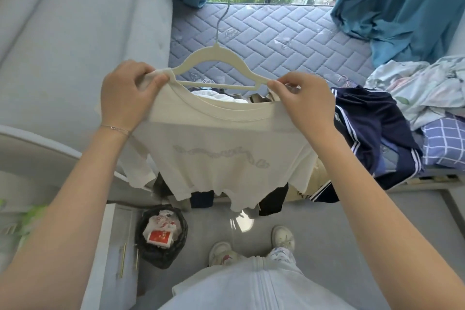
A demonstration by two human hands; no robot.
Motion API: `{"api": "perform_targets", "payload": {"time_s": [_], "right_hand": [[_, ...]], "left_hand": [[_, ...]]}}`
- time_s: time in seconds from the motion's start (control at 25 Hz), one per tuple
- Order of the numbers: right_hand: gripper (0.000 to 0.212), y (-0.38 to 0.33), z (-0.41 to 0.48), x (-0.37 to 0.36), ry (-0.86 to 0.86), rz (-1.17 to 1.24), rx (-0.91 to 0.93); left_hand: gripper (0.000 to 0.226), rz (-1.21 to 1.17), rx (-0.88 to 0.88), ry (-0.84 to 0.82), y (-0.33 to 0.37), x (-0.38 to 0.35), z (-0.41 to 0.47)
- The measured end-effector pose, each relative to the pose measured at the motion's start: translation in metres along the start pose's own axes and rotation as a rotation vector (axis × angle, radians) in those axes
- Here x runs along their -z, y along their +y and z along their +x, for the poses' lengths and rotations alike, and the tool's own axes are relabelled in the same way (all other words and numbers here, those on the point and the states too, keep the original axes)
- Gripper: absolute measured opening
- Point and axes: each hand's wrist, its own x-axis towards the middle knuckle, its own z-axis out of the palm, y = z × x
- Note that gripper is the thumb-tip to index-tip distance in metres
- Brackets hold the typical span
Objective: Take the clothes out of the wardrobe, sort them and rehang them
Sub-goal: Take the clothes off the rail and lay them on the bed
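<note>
Both forearms are stretched forward above two white shoes [283,236] on the grey floor [352,221]. A cream T-shirt [221,148] is held up in the air over the edge of the bed [276,30], with a cream hanger [216,58] at its neck. One shoulder is pinched by the left hand [125,98] at the hanger's left end, the other by the right hand [304,106] at the right end. A navy striped garment [372,128] is heaped on the bed behind the T-shirt.

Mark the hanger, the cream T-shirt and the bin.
hanger [216,54], head view, centre below the hook.
cream T-shirt [221,133], head view, chest above the print.
bin [156,258], head view, black front wall.
</note>
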Motion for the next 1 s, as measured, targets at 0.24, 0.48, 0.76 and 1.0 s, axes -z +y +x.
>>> {"api": "perform_targets", "payload": {"time_s": [0.24, 0.48, 0.76, 1.0], "right_hand": [[0.021, 0.071, 0.026, 0.039, 0.014, 0.003, -0.030], [0.022, 0.157, 0.077, 0.098, -0.055, 0.010, 0.016], [0.022, 0.245, 0.131, 0.158, -0.136, -0.067, 0.020], [0.023, 0.294, 0.176, 0.161, -0.090, -0.113, -0.046]], "left_hand": [[0.032, -0.001, 0.014, -0.024, 0.060, -0.064, 0.008], [0.030, 0.050, 0.048, 0.024, 0.142, -0.142, 0.015], [0.035, 0.086, 0.135, 0.005, 0.220, -0.231, 0.016], [0.034, -0.006, 0.169, -0.079, 0.229, -0.309, 0.050]]}}
